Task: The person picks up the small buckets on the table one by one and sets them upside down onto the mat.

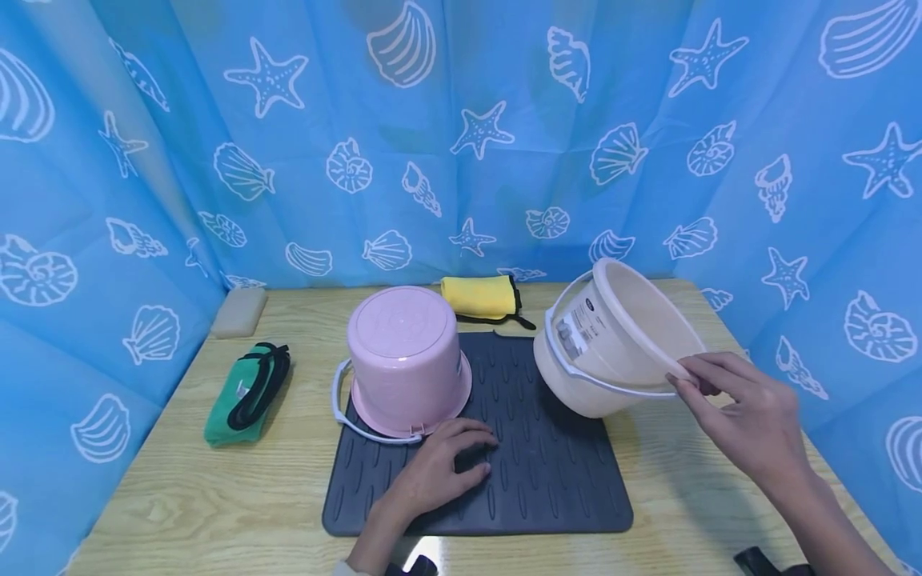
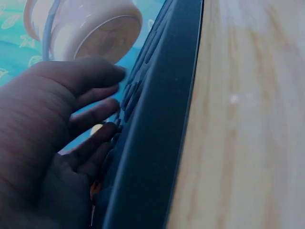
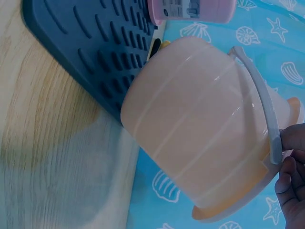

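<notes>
My right hand (image 1: 749, 408) pinches the rim of a cream bucket (image 1: 612, 344), which tilts with its mouth toward the right, above the right part of a dark ribbed mat (image 1: 533, 480). A pale handle (image 3: 259, 95) hangs around that bucket, and the right wrist view shows my thumb beside it at the rim. Upside down on the mat's left side stands a pink bucket (image 1: 403, 360), its handle lying at the front left. Just in front of its rim, my left hand (image 1: 446, 464) is over the mat with loosely bent fingers and holds nothing.
A folded yellow cloth (image 1: 479, 298) with dark edging lies behind the mat. To the left are a folded green cloth (image 1: 245, 396) with black trim and a beige block (image 1: 240, 312). A blue seashell-patterned curtain (image 1: 461, 160) surrounds the wooden table (image 1: 180, 512).
</notes>
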